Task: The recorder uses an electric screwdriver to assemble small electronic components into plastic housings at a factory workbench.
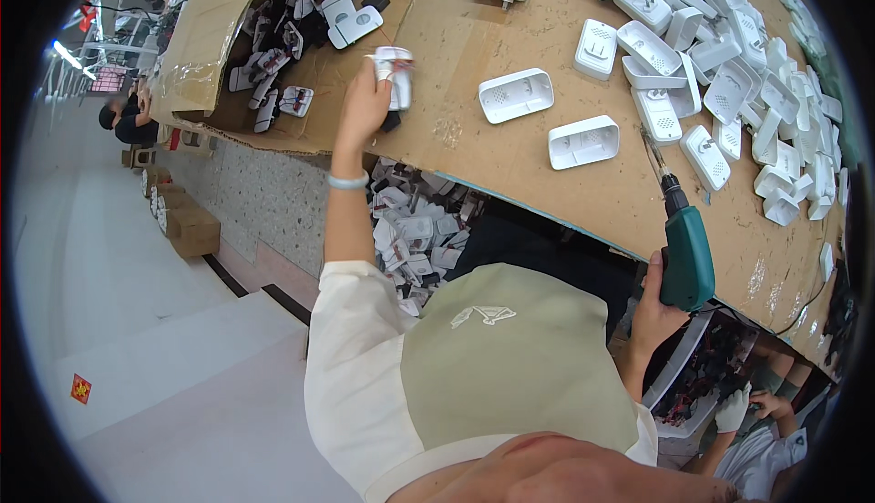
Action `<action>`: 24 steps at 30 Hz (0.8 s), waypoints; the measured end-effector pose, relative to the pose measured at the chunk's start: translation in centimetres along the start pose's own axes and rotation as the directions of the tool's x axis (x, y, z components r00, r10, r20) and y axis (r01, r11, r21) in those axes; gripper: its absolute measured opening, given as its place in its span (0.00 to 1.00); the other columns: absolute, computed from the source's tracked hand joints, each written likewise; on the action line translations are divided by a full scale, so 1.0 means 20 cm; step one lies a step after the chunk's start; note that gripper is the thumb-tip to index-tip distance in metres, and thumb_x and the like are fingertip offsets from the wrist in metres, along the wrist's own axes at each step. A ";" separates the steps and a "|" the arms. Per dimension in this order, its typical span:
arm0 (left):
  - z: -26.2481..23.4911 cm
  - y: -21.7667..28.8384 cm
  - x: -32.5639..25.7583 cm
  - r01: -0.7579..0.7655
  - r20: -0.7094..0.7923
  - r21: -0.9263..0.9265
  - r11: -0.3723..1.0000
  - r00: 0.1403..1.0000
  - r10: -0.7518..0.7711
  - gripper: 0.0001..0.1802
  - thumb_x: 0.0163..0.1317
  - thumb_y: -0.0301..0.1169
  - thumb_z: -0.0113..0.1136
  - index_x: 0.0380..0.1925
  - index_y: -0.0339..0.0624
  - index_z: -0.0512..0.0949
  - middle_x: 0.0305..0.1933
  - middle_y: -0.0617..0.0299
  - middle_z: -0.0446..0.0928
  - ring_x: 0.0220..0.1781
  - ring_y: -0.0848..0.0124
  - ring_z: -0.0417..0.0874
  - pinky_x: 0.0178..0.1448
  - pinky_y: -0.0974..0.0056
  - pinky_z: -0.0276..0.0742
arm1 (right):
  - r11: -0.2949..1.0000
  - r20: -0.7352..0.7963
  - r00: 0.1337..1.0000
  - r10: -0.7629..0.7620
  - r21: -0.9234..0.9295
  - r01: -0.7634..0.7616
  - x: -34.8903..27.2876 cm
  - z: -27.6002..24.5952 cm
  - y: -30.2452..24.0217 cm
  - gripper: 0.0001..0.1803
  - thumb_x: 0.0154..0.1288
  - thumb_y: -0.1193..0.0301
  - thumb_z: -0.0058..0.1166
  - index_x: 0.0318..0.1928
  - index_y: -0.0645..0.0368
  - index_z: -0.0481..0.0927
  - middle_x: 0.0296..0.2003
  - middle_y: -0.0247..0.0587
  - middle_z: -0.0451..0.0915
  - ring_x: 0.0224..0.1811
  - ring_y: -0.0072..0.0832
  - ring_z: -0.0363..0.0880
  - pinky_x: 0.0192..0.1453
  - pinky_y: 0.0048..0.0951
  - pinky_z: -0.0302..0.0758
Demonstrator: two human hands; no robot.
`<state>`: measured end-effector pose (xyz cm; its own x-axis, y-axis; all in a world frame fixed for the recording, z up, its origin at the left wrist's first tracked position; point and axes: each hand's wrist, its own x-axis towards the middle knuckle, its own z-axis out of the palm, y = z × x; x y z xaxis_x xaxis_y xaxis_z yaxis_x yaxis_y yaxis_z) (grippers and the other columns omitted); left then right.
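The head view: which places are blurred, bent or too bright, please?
In the head view, the white part in the left hand looks smeared, probably by motion; the table edge bows with fisheye distortion; the ceiling light glares; black corners surround everything.

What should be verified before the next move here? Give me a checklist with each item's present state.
1. Driver in hand: ok, the right hand grips its handle.
2. Bit clear of the pile: cannot tell, its tip shows close to a white shell there.
3. Left hand holding something: ok, a white part.
4. Number of parts in that hand: cannot tell, blurred.
5. Two shells between left hand and driver, open side up: ok.
6. Box open: ok, with parts visible inside.
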<state>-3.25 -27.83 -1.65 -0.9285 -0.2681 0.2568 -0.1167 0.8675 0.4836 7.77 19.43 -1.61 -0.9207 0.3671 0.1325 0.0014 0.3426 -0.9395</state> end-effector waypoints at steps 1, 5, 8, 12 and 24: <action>0.00 -0.03 0.03 0.108 0.143 -0.111 0.988 0.985 -0.092 0.10 0.66 0.25 0.50 0.43 0.29 0.71 0.39 0.38 0.82 0.44 0.40 0.82 0.46 0.44 0.76 | 0.999 -0.005 0.999 0.031 0.004 -0.031 0.00 0.00 -0.01 0.10 0.65 0.76 0.67 0.44 0.68 0.85 0.39 0.39 0.87 0.38 0.22 0.84 0.47 0.24 0.79; 0.05 -0.08 0.09 -0.002 0.057 -0.091 0.996 0.998 0.007 0.15 0.71 0.29 0.48 0.50 0.30 0.76 0.45 0.38 0.82 0.48 0.43 0.82 0.52 0.48 0.76 | 0.999 -0.007 0.999 0.041 -0.012 -0.041 0.00 -0.01 0.01 0.10 0.65 0.76 0.67 0.45 0.68 0.85 0.40 0.40 0.87 0.40 0.23 0.85 0.48 0.25 0.80; 0.06 -0.05 0.09 -0.150 -0.091 0.099 0.984 0.983 0.159 0.18 0.74 0.34 0.49 0.54 0.31 0.77 0.48 0.38 0.81 0.53 0.46 0.82 0.58 0.51 0.74 | 0.998 -0.035 0.997 0.063 -0.010 -0.064 -0.01 -0.01 0.01 0.10 0.65 0.77 0.67 0.45 0.68 0.85 0.40 0.40 0.87 0.40 0.23 0.85 0.48 0.25 0.80; 0.09 0.01 0.09 0.272 -0.006 -0.405 0.873 0.954 -0.300 0.23 0.76 0.40 0.48 0.56 0.29 0.76 0.53 0.36 0.80 0.59 0.47 0.80 0.66 0.52 0.71 | 0.999 -0.044 0.998 0.052 -0.002 -0.052 -0.01 0.00 0.01 0.10 0.65 0.77 0.67 0.45 0.68 0.85 0.40 0.40 0.87 0.39 0.23 0.84 0.48 0.25 0.80; 0.27 0.04 0.32 0.079 -0.120 0.071 0.994 0.990 -0.070 0.18 0.58 0.38 0.70 0.42 0.36 0.84 0.35 0.47 0.86 0.39 0.47 0.87 0.44 0.49 0.79 | 0.998 0.005 0.999 0.040 0.057 -0.041 0.00 0.01 -0.01 0.11 0.63 0.75 0.69 0.43 0.69 0.85 0.37 0.39 0.87 0.37 0.22 0.84 0.46 0.24 0.79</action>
<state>-11.13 -26.56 -4.09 -0.8692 -0.3764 0.3207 -0.2145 0.8713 0.4414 7.66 19.17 -1.48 -0.9220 0.3760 0.0927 0.0167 0.2777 -0.9605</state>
